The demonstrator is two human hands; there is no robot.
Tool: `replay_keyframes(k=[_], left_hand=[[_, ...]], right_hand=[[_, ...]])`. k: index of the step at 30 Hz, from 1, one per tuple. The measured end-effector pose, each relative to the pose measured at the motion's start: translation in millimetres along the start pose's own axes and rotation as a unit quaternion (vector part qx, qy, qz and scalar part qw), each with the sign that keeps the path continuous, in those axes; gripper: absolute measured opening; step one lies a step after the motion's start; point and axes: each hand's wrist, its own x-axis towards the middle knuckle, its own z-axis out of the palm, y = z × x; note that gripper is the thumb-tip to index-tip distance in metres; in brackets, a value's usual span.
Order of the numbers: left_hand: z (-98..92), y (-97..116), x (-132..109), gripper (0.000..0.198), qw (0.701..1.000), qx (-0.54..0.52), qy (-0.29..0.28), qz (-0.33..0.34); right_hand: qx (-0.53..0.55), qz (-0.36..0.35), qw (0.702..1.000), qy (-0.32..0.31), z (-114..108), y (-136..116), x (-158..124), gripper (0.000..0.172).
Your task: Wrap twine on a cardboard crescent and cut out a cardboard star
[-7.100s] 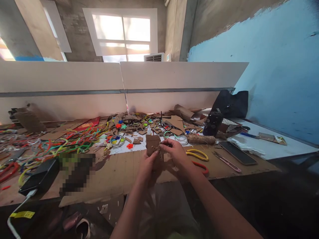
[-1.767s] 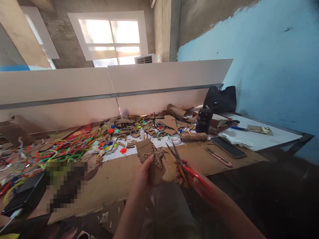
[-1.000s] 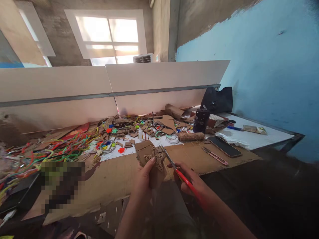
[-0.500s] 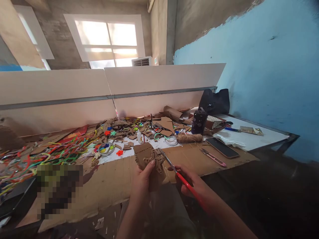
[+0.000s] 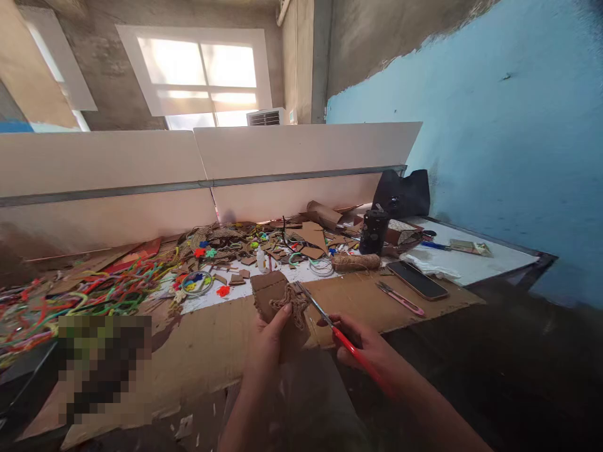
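Note:
My left hand (image 5: 273, 326) is closed on a piece of brown cardboard (image 5: 266, 289), its thumb pressing on a star-like shape of twine (image 5: 292, 304) that lies against the card. In my right hand (image 5: 360, 342) are red-handled scissors (image 5: 346, 342), their metal blades pointing up and left at the edge of the twine shape. Whether the blades touch the twine I cannot tell. Both hands are above the near edge of a cardboard sheet (image 5: 207, 339) on the table.
Pink thread snips (image 5: 400, 300) and a phone (image 5: 418, 280) lie to the right. Behind are a twine roll (image 5: 357, 262), a dark cylindrical case (image 5: 374, 232), a small white bottle (image 5: 260, 258) and cardboard scraps (image 5: 308, 235). Colourful pipe cleaners (image 5: 103, 289) heap up at left.
The view has shifted slightly. My left hand still holds the cardboard and twine shape, and the scissors stay close to the twine in almost the same pose.

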Motion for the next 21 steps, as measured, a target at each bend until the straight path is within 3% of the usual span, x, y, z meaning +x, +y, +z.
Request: replay_keyframes(k=[5,9,16,21], left_hand=[[5.1,6,-7,0.048,1.000,0.001,-0.008,0.012],[5.6,13,-9,0.048,1.000,0.008,-0.006,0.004],[-6.2,22,-2,0.046,0.998,0.032,-0.046,-0.006],[-6.9,29,-4,0.051,0.996,0.051,-0.075,0.000]], right_hand=[[-0.009,-0.012,0.999,0.031,3,-2,-2,0.048],[-0.002,-0.022,0.999,0.048,1,-1,-3,0.055],[-0.076,-0.055,0.995,-0.028,-25,-6,-12,0.062],[-0.141,-0.039,0.987,-0.058,-34,-14,-16,0.064]])
